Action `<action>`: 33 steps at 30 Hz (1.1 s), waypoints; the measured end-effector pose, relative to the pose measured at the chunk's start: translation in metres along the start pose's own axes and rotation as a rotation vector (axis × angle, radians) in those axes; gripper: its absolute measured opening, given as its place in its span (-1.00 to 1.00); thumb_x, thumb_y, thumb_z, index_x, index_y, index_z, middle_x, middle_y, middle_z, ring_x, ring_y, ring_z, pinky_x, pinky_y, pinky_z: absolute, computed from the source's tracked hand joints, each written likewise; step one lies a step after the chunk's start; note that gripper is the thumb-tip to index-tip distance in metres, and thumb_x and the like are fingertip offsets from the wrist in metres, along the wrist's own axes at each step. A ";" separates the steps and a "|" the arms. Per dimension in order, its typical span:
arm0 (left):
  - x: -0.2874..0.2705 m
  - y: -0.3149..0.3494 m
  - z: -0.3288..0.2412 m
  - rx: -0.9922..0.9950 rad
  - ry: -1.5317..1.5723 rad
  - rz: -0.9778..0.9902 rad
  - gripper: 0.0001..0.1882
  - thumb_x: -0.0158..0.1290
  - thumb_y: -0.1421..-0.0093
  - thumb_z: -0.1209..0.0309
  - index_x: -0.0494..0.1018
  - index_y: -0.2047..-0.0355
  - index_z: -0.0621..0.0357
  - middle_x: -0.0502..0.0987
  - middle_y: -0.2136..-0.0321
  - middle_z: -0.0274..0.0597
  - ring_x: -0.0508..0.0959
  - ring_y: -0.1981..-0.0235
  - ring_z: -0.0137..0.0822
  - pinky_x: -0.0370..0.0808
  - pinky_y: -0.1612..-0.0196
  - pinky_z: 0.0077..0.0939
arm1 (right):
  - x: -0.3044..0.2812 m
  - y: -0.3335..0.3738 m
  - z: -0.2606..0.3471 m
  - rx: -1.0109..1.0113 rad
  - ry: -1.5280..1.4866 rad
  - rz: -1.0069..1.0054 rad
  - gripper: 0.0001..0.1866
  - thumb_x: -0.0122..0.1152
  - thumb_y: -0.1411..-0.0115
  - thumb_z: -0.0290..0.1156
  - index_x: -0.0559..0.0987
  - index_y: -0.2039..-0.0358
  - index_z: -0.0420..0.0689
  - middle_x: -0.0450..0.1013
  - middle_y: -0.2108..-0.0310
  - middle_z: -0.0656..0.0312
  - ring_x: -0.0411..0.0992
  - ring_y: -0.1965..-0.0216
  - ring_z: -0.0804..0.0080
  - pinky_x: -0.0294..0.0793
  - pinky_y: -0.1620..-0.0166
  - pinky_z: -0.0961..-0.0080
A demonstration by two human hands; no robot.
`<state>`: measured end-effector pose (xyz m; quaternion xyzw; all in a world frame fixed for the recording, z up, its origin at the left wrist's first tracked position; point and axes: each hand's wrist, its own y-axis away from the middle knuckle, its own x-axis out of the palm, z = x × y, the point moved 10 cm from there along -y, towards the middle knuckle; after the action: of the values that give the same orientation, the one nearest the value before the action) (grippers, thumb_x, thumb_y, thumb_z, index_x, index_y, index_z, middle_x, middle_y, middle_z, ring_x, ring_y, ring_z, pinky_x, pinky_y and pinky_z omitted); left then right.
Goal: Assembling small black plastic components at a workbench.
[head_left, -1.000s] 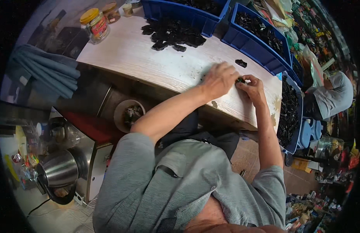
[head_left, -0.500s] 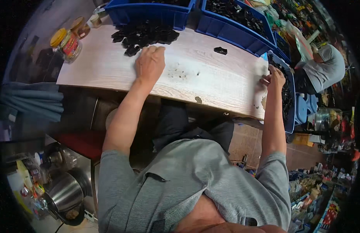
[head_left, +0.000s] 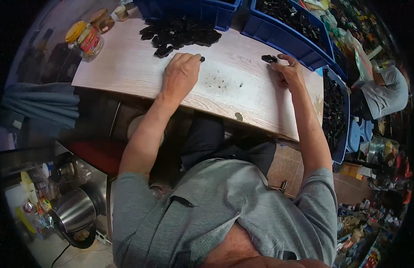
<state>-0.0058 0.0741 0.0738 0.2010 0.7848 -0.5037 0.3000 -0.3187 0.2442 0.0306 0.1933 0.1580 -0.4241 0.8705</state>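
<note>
My left hand (head_left: 182, 73) is closed over the table, just in front of a pile of black plastic parts (head_left: 182, 33). The end of a small black part (head_left: 202, 59) peeks out at its fingertips; the rest is hidden. Farther right, a single black plastic part (head_left: 268, 58) lies on the light wood-grain tabletop (head_left: 242, 98). At that part's right end is my right hand (head_left: 289, 75), thumb and forefinger apart on either side of it. Whether they touch it I cannot tell.
Blue bins (head_left: 287, 33) of black parts line the table's far edge. Another blue bin (head_left: 335, 116) stands beyond its right end. A yellow-lidded jar (head_left: 88, 42) sits at the far left. At right, another person (head_left: 388, 91) in a grey shirt bends over.
My right hand has moved left from the bin at the table's right end to the lone black part. A dark part now shows at my left fingertips. The whole view has shifted slightly.
</note>
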 end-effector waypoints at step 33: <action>0.096 -0.013 -0.022 -0.485 0.777 0.110 -0.68 0.13 -0.30 0.47 0.56 -0.05 0.24 0.68 0.22 -0.18 0.64 0.28 -0.44 0.61 0.29 -0.53 | 0.079 0.085 0.010 0.094 -0.562 0.242 -0.71 0.45 -0.13 -0.37 0.59 0.17 -0.14 0.26 0.74 0.36 0.40 0.72 0.43 0.59 0.59 0.37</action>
<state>-0.0912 0.0901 0.0248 0.3402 0.9224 -0.1762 0.0479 -0.2031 0.2339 0.0215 0.1260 -0.1331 -0.3610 0.9144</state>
